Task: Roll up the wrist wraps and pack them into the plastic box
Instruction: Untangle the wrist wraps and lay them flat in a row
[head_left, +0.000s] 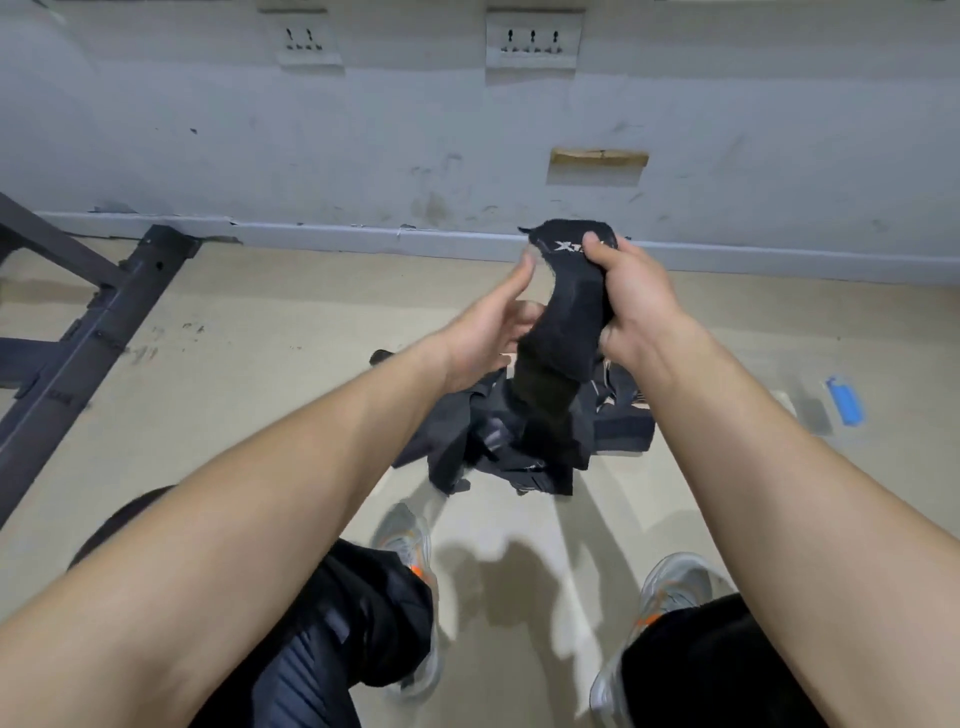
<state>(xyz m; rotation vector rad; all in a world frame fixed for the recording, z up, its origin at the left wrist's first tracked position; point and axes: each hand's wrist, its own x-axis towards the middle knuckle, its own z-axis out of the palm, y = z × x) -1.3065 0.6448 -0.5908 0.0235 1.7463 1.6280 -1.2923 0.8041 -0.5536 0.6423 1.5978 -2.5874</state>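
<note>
A black wrist wrap (563, 322) with white lettering hangs in the air in front of me. My right hand (631, 304) grips its upper part, thumb and fingers curled round the fabric. Beside the wrap on the left, my left hand (493, 332) is held with its palm turned toward the strap and fingers relaxed; whether it touches the fabric is unclear. The wrap's lower end drops onto a pile of more black wraps (519, 447) lying on the beige floor. No plastic box is in view.
A dark metal frame (88, 332) lies on the floor at the left. The grey wall and skirting (363, 236) run across the back. A blue object (844, 400) lies at the right. My two shoes (405, 540) stand near the pile.
</note>
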